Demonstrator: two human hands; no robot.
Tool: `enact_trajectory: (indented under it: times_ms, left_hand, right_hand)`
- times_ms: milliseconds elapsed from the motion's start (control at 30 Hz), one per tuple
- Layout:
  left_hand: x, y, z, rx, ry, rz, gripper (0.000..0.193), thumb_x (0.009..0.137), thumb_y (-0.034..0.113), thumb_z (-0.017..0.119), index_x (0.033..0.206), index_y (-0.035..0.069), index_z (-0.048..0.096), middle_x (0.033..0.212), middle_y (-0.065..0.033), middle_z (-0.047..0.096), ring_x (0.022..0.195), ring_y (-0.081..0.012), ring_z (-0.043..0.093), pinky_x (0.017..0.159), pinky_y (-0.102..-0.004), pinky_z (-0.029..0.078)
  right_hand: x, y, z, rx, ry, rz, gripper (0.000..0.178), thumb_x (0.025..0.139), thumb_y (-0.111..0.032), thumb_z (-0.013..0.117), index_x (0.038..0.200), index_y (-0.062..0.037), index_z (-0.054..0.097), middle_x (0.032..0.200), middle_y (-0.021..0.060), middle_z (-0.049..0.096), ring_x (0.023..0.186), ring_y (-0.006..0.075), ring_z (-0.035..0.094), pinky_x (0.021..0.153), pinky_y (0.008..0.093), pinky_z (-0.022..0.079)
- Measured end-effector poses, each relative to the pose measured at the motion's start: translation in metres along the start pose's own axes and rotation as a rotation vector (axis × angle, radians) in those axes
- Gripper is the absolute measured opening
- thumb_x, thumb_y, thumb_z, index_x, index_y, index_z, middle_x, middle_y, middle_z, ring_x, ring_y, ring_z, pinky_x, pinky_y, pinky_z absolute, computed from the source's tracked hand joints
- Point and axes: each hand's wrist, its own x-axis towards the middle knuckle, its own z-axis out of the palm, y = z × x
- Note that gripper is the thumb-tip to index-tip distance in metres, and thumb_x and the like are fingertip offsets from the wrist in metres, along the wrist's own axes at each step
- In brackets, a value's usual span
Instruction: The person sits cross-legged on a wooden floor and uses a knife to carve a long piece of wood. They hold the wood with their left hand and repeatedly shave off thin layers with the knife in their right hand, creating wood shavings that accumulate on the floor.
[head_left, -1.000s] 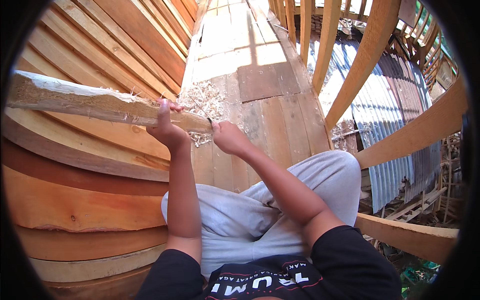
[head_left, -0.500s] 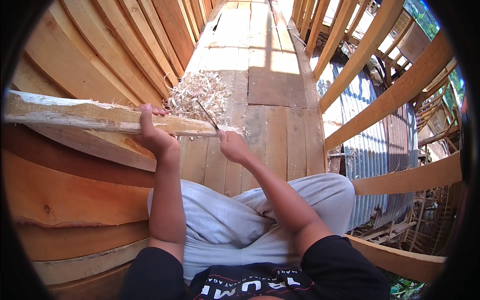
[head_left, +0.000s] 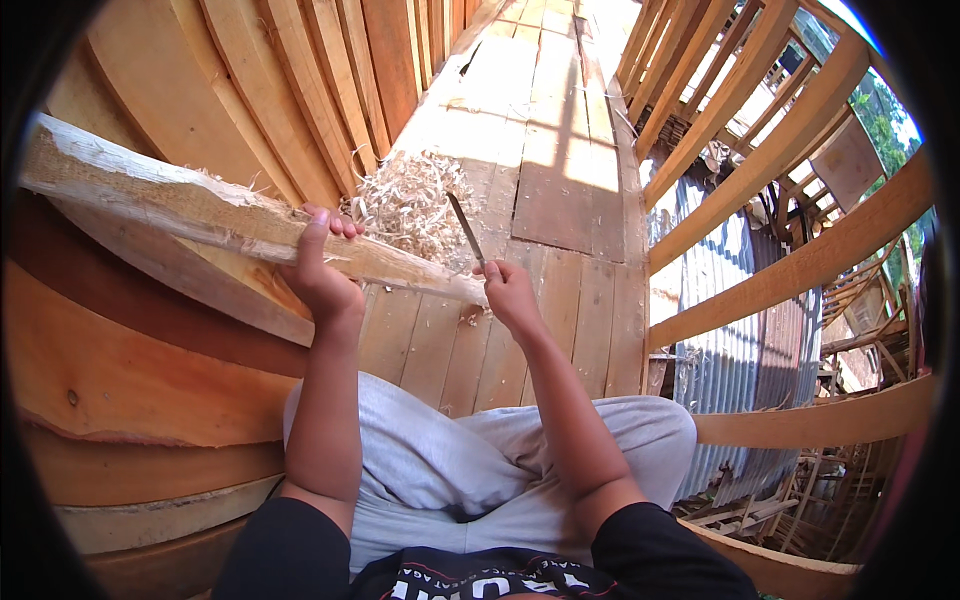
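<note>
Our knife (head_left: 465,228) no longer crosses the pole (head_left: 200,205), so that stroke looks finished. Our left fingers (head_left: 345,225) clamp the pole, slanting in from our left; our right fingers (head_left: 493,271) grip the knife. Planks (head_left: 150,370) crowd our left, rails (head_left: 780,280) our right; floor (head_left: 575,310) opens ahead.

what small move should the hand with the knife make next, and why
Probably bring the right hand and its knife over toward the left hand for a shaving stroke: the knife sits by the end of the wooden pole, which the left hand grips.
</note>
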Motion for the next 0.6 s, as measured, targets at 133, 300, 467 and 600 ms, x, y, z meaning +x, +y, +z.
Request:
enact_trajectory:
  times_ms: [133, 300, 467, 600]
  left_hand:
    - [0.0, -0.001, -0.003, -0.024, -0.01, -0.005, 0.012, 0.083, 0.009, 0.059, 0.09, 0.003, 0.051, 0.072, -0.0043, 0.048, 0.066, -0.0168, 0.052, 0.068, -0.0361, 0.05]
    - [0.0, 0.0, -0.003, -0.028, -0.01, 0.0, 0.011, 0.083, 0.008, 0.059, 0.09, 0.003, 0.052, 0.073, -0.0047, 0.048, 0.066, -0.0172, 0.052, 0.067, -0.0364, 0.05]
    - [0.001, -0.002, -0.003, -0.039, -0.019, 0.005, 0.01, 0.083, 0.008, 0.059, 0.089, 0.003, 0.053, 0.072, -0.005, 0.049, 0.065, -0.0174, 0.052, 0.066, -0.0369, 0.05]
    - [0.003, -0.004, -0.007, -0.042, -0.029, 0.013, 0.01, 0.082, 0.008, 0.059, 0.089, 0.003, 0.053, 0.072, -0.0052, 0.049, 0.065, -0.0175, 0.052, 0.066, -0.0363, 0.051]
  right_hand:
    - [-0.017, -0.014, 0.01, 0.123, -0.217, 0.331, 0.042, 0.1, -0.04, 0.044, 0.085, -0.0034, 0.059, 0.059, 0.0002, 0.045, 0.047, 0.0104, 0.041, 0.041, 0.0288, 0.032]
    - [-0.032, -0.045, 0.022, -0.007, -0.253, 0.263, 0.056, 0.093, -0.052, 0.049, 0.072, -0.0006, 0.059, 0.058, 0.0069, 0.051, 0.051, 0.0179, 0.05, 0.051, 0.0356, 0.04]
    - [-0.025, -0.03, 0.03, -0.068, -0.159, 0.285, 0.069, 0.089, -0.062, 0.051, 0.06, 0.0008, 0.056, 0.056, 0.0111, 0.053, 0.055, 0.0225, 0.055, 0.058, 0.0388, 0.044]
    - [-0.028, -0.036, 0.028, -0.113, -0.195, 0.247, 0.071, 0.09, -0.067, 0.048, 0.059, -0.0025, 0.055, 0.054, 0.0055, 0.05, 0.049, 0.0168, 0.05, 0.047, 0.0338, 0.04]
